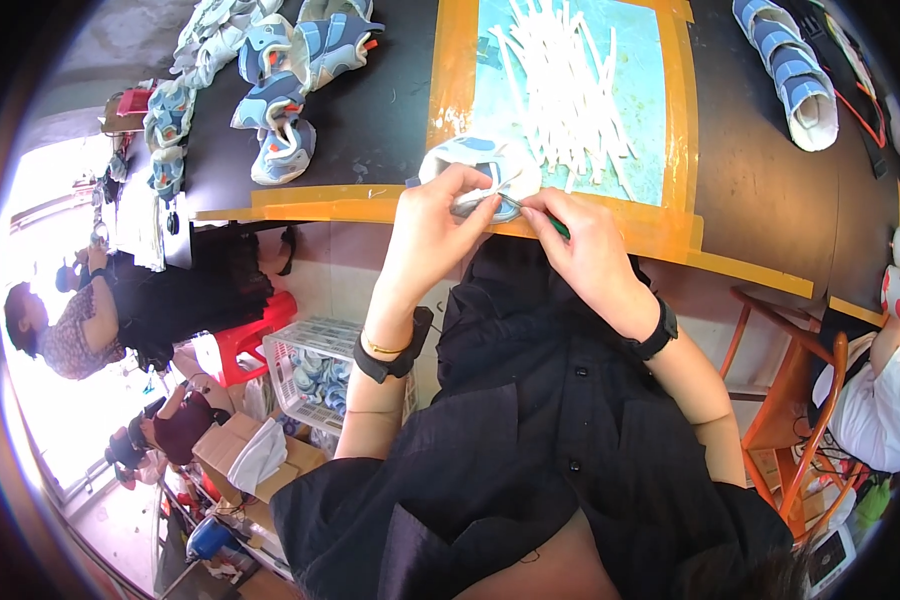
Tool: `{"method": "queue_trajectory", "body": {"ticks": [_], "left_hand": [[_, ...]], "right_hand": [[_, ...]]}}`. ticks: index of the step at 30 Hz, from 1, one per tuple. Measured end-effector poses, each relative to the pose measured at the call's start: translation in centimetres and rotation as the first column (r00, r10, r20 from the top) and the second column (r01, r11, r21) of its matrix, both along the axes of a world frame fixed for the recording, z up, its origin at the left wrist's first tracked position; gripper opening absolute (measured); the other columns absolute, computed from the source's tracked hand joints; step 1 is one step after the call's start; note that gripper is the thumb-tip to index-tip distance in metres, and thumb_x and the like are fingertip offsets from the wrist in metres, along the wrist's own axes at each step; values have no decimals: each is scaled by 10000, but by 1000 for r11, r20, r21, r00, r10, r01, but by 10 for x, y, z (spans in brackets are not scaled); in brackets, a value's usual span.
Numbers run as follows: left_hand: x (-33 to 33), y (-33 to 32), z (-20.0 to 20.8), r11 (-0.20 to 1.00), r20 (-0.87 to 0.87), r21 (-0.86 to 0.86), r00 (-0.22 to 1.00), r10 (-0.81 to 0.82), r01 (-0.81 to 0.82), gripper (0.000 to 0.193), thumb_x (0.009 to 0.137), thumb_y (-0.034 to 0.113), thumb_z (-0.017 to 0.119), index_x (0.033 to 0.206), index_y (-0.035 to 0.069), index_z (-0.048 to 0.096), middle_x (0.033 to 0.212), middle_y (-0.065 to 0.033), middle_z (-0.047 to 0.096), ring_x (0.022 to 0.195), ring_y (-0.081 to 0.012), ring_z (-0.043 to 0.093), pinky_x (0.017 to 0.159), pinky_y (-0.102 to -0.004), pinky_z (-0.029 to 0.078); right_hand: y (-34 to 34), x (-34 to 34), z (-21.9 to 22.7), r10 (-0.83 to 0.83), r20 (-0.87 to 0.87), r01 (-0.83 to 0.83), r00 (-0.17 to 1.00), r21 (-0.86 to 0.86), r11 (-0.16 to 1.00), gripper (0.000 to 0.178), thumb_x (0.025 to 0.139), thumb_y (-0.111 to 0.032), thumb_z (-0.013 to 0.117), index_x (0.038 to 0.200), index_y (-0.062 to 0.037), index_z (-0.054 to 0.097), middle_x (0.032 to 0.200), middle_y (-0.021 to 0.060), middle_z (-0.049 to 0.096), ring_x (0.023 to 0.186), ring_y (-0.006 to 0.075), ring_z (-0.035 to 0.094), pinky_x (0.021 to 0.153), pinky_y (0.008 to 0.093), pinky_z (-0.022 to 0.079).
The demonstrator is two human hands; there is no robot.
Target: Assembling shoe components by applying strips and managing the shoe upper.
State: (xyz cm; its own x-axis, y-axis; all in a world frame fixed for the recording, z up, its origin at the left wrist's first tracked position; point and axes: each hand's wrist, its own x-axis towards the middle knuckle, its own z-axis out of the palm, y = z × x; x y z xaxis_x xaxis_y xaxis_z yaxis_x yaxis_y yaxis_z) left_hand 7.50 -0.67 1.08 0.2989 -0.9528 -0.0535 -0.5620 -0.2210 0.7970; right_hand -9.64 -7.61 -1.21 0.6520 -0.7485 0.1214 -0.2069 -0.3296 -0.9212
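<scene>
At the table's near edge lies a small blue-and-white shoe upper, its pale lining turned upward. My left hand pinches it from the left, thumb and forefinger closed at its opening. From the right, my right hand grips a thin tool with a green handle, whose slim metal end points into the upper near my left thumb. A thin white strand shows between the fingertips; whether it is a cord end or part of the lining I cannot tell. Just beyond the upper, a pile of white cords is spread out.
The cords lie on a teal mat bordered by orange tape. More shoe uppers stand at the far left, and a nested row at the far right. Below are a white crate, a red stool and a wooden chair. Other people sit nearby.
</scene>
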Motion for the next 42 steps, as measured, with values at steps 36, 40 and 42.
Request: {"method": "queue_trajectory", "body": {"ticks": [36, 40, 42], "left_hand": [[4, 14, 15, 987, 320, -73, 941, -110, 140, 241, 809, 70, 673, 1046, 45, 637, 893, -136, 648, 883, -301, 637, 675, -333, 510], [10, 16, 2, 989, 278, -90, 957, -87, 116, 255, 796, 80, 697, 1039, 42, 630, 893, -149, 652, 832, -296, 647, 666, -337, 508], [8, 17, 3, 1000, 159, -24, 987, 13, -9, 253, 779, 91, 724, 999, 24, 619, 876, -154, 660, 777, -288, 658, 651, -329, 509]], "right_hand": [[-15, 17, 2, 192, -138, -201, 972, -54, 978, 88, 874, -53, 570, 876, 3, 502, 759, 218, 590, 713, 421, 576, 607, 450, 446], [-14, 23, 12, 131, -151, -118, 980, 96, 988, 101, 860, -57, 598, 871, -5, 513, 737, 189, 592, 677, 375, 589, 571, 415, 447], [-15, 23, 12, 124, -185, -79, 975, 231, 970, 102, 856, -58, 605, 873, -9, 518, 729, 175, 594, 664, 357, 593, 558, 404, 446]]}}
